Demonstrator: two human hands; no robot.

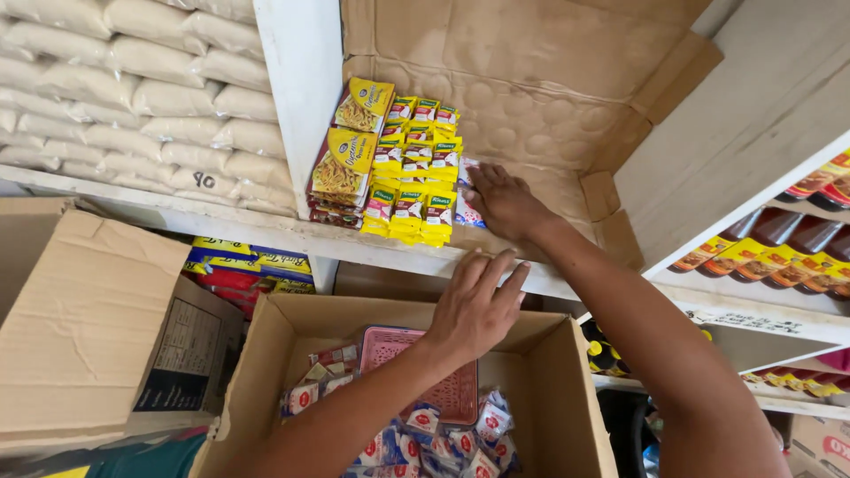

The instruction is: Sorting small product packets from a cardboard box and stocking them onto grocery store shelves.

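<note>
Two hands (478, 305) show. Two open cardboard boxes (549, 354) sit below the shelf (266, 232). One pink tray (398, 345) lies in a box. Two yellow noodle packets (350, 150) stand at 11 o'clock, beside three rows of seasoning sachets (412, 181).

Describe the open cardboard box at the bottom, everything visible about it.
The cardboard box is plain brown corrugated card, standing open below the white shelf, its flaps folded outward. Inside lie a pink perforated plastic tray and many small red, white and blue sachets, with more packets at its left. The left hand hovers over its rear edge; whether it touches is unclear. Its lower part is cut off by the frame.
</note>
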